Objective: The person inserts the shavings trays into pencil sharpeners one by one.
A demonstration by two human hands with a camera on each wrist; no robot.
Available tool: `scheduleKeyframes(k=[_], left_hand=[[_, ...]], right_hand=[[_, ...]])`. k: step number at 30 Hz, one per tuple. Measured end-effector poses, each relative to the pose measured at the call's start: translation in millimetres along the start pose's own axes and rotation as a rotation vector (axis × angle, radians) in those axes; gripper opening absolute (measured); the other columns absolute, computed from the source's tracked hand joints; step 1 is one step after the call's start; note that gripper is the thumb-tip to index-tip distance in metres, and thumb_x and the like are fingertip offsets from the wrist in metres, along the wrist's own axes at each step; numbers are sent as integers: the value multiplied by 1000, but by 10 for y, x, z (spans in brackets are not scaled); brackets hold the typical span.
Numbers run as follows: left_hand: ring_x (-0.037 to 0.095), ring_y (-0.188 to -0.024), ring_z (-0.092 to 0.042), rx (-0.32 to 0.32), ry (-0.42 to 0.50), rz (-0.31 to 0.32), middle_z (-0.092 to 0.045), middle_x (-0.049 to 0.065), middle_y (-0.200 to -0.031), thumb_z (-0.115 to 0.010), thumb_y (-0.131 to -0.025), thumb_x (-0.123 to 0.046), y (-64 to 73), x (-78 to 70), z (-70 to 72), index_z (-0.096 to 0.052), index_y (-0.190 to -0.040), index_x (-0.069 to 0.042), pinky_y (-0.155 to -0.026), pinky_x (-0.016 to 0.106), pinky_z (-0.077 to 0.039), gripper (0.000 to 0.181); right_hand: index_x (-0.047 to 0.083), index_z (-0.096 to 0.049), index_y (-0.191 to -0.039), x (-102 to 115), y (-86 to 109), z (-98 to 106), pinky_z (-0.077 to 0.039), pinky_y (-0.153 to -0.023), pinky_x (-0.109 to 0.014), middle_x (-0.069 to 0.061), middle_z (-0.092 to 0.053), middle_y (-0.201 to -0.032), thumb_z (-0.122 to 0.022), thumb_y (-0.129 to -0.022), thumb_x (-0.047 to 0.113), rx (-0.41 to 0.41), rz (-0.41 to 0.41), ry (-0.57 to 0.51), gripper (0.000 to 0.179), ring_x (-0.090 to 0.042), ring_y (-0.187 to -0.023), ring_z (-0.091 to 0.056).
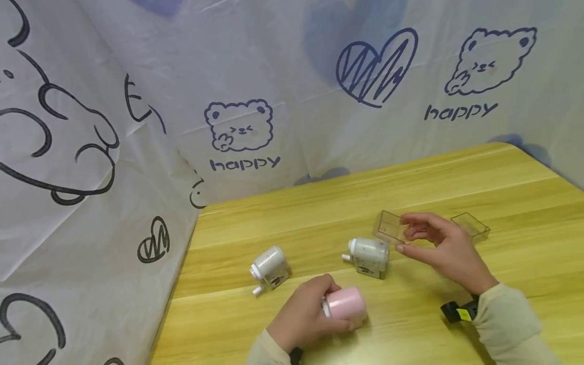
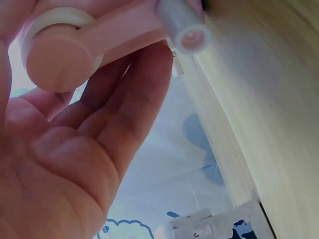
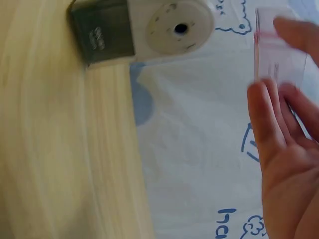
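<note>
My left hand [image 1: 301,315] grips a pink crank pencil sharpener [image 1: 348,303] low at the front of the table. Its pink crank arm [image 2: 122,30] and grey knob [image 2: 182,27] show close up in the left wrist view. Between thumb and fingers of my right hand [image 1: 451,251] is a clear plastic shavings drawer [image 1: 388,228], also seen in the right wrist view. Just left of that hand stands a grey-white sharpener [image 1: 371,255], crank toward the left. In the right wrist view, this sharpener shows its round pencil hole [image 3: 180,28] and a dark drawer [image 3: 103,32].
A second grey-white sharpener [image 1: 270,267] stands on the left of the wooden table [image 1: 219,324]. Another clear drawer [image 1: 472,228] lies behind my right wrist. A printed cloth [image 1: 310,121] hangs along the table's back and left edges.
</note>
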State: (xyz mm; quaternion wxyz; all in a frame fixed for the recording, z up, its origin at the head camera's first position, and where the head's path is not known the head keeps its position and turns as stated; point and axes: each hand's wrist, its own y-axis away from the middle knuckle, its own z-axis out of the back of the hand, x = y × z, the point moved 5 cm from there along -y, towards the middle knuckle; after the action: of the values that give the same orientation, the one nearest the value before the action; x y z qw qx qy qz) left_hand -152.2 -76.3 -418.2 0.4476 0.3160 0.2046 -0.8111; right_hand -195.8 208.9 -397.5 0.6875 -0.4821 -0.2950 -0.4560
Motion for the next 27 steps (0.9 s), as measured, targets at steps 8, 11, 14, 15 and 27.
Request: scheduleKeyframes(k=[8, 11, 14, 15, 27], left_hand=[[2, -83, -52, -2, -19, -10, -55, -10, -94, -99, -66, -28, -12, -23, 39, -66, -105, -15, -76, 21, -49, 52], [2, -84, -54, -2, 19, 12, -58, -9, -95, -100, -65, -24, -25, -16, 43, -63, -108, -12, -77, 21, -50, 59], [2, -83, -55, -7, 41, 21, -58, -9, -94, -100, -64, -21, -31, -17, 53, -61, -106, -12, -77, 22, -50, 58], [3, -83, -54, -8, 40, 18, -58, -9, -94, -100, -64, -21, -31, -22, 55, -61, -104, -13, -76, 21, -50, 56], [3, -84, -52, -1, 19, -3, -55, -10, -96, -99, -66, -23, -24, -24, 44, -60, -99, -15, -76, 21, -49, 51]], right_hand=[[1, -64, -130, 74, 47, -67, -59, -85, -30, -15, -69, -119, -82, -84, -2, 288, 32, -202, 50, -23, -99, -70], [2, -64, -128, 45, 69, -123, -59, -86, -33, -14, -70, -117, -81, -85, -1, 434, 3, -245, 46, -23, -98, -70], [-2, -63, -126, 4, 93, -203, -59, -85, -34, -18, -69, -113, -79, -86, 0, 574, -32, -287, 43, -22, -94, -70], [-5, -62, -125, -8, 103, -231, -60, -83, -35, -22, -68, -113, -79, -86, -1, 617, -41, -305, 43, -22, -93, -71], [-8, -59, -121, -110, 197, -320, -59, -82, -32, -23, -62, -112, -84, -80, 7, 746, -183, -214, 50, -24, -94, -66]])
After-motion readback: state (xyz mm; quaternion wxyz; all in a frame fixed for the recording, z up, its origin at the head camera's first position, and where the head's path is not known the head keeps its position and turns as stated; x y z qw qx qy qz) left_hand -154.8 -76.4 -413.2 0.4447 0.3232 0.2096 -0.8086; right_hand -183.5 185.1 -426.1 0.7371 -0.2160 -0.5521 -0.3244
